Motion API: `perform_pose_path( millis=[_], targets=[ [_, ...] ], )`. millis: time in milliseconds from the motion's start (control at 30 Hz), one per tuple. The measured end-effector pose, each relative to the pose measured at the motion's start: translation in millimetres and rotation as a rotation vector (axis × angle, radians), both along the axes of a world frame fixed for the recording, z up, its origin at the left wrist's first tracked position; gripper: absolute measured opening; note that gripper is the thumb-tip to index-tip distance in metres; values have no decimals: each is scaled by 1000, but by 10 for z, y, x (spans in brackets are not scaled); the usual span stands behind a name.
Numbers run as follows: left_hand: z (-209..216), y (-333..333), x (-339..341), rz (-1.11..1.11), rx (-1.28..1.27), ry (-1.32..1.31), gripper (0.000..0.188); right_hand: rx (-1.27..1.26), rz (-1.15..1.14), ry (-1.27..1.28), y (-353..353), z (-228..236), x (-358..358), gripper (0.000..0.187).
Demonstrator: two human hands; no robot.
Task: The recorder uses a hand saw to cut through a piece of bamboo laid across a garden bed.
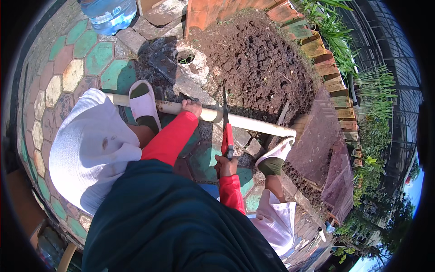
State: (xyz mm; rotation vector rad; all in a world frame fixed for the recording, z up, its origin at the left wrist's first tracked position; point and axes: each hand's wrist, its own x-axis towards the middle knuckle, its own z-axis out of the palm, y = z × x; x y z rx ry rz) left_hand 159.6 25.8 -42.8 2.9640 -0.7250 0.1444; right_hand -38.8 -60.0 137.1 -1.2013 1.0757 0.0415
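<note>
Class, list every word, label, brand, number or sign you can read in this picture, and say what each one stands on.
Blue plastic bottle: pale markings, too small and blurred to read.
Red saw in the right hand: no readable marking.
Pale pipe under the left hand: no readable lettering.
Nothing else shows legible text.

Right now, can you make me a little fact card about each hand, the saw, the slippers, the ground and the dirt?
Left hand: holds the long cream plastic pipe
Right hand: holds the red-and-grey-handled saw
Saw blade: dark, narrow, crossing the pipe; contact unclear
Left slipper: pale pinkish, over the pipe
Right slipper: pale, near the pipe's right end
Ground: green, cream and reddish hexagonal tiles
Dirt: loose brown soil, beyond the pipe
</note>
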Motion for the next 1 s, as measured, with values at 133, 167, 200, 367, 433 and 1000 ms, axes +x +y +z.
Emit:
perform_pose_path(
  millis=[133,167,200,367,433,1000],
  targets=[
    [53,-23,-29,8,1,-18,13,-75,-15,19,73,-35,-359,19],
    [78,16,-71,3,6,-24,13,-92,14,40,72,-82,-302,18],
    [150,8,-82,-16,2,-41,12,-181,48,44,10,-166,-155,16],
    [165,-63,-15,-10,-7,13,12,-133,71,-17,-233,-403,246,16],
    [137,-15,-25,-5,-9,27,12,-50,26,9,-106,-148,146,16],
    [103,-14,73,24,-1,159,14,-62,7,38,128,28,-375,16]
  ],
)
